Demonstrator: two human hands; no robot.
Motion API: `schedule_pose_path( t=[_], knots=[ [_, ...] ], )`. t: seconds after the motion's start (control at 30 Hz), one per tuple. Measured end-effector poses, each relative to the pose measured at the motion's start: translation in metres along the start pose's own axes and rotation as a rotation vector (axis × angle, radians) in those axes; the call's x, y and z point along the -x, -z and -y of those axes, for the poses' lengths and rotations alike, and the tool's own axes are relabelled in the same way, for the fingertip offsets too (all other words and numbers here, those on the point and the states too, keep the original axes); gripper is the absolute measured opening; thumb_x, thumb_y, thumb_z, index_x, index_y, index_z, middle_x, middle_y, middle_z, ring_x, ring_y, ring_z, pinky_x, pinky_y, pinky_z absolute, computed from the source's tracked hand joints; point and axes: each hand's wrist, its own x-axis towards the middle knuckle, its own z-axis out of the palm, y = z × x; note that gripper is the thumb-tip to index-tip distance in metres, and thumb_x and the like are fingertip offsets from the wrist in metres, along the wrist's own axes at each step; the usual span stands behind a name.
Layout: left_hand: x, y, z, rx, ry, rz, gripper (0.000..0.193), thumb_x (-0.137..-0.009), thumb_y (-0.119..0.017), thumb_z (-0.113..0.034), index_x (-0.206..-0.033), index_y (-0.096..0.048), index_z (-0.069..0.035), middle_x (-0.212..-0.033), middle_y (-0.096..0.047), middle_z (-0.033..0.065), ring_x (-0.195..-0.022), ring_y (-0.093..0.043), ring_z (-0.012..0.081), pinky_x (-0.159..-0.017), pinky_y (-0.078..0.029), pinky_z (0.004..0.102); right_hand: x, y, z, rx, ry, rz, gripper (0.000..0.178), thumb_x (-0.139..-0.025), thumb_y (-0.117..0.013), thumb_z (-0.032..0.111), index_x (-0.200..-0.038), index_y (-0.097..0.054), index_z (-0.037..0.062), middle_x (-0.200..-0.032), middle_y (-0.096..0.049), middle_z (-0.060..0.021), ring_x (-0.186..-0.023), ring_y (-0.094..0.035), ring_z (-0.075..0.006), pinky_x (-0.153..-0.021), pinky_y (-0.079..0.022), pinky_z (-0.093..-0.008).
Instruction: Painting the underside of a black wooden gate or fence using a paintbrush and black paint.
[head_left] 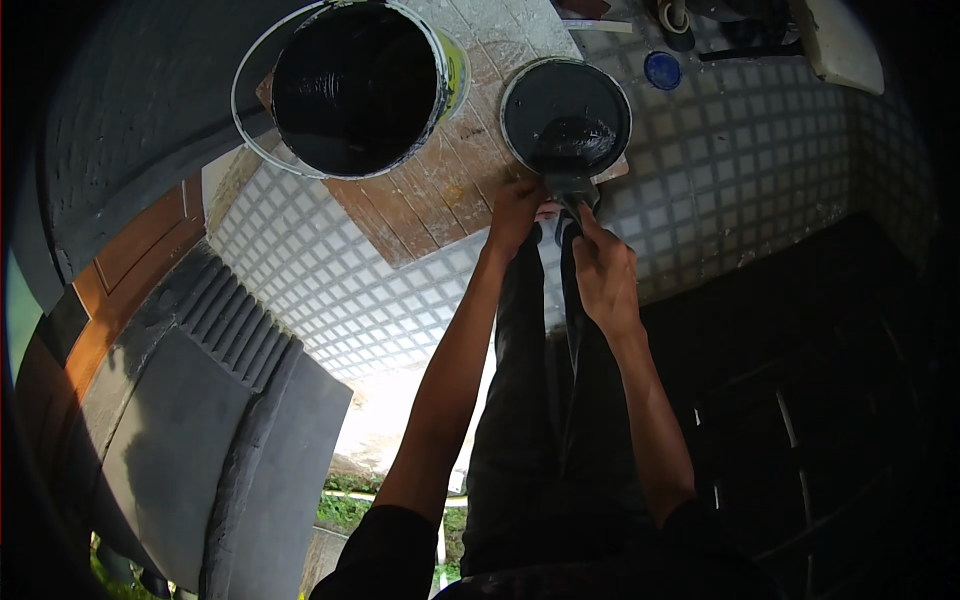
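A round tub of dark paint (540, 105) stands on a paint-spotted wooden board, its surface glossy near the front. At its near rim is a flat, dark, paint-coated tool that looks like a paintbrush (573, 190). My right hand (608, 275) is closed on it, index finger stretched along it. Beside the tool, my left hand (515, 215) has its fingers curled just below the rim; what they grip is hidden. To the left stands a larger bucket (452, 75) of dark paint with its wire handle lowered.
The wooden board (420, 205) lies on a checked tile floor (740, 170). A blue lid (662, 70) lies right of the tub. Grey ribbed furniture or moulding (180, 400) stands at left, near an orange-brown wooden panel (140, 250). A dark slatted surface (790, 400) is at right.
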Motion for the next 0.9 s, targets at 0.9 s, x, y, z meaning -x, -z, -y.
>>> schedule_pose_path(
  t=[0.9],
  knots=[
    [0.0,0.001,0.001,-0.001,-0.055,0.054,0.029,-0.096,-0.06,-0.023,-0.11,-0.066,0.002,-0.102,-0.071,0.0124,-0.088,-0.07,0.0186,-0.072,-0.052,0.0247,-0.013,0.02,0.034,-0.577,-0.391,0.18,0.043,-0.096,-0.045,0.018,-0.135,-0.053,0.0019,-0.066,-0.055,-0.0017,-0.047,-0.039,-0.0026,-0.041,-0.032,-0.0216]
  ],
)
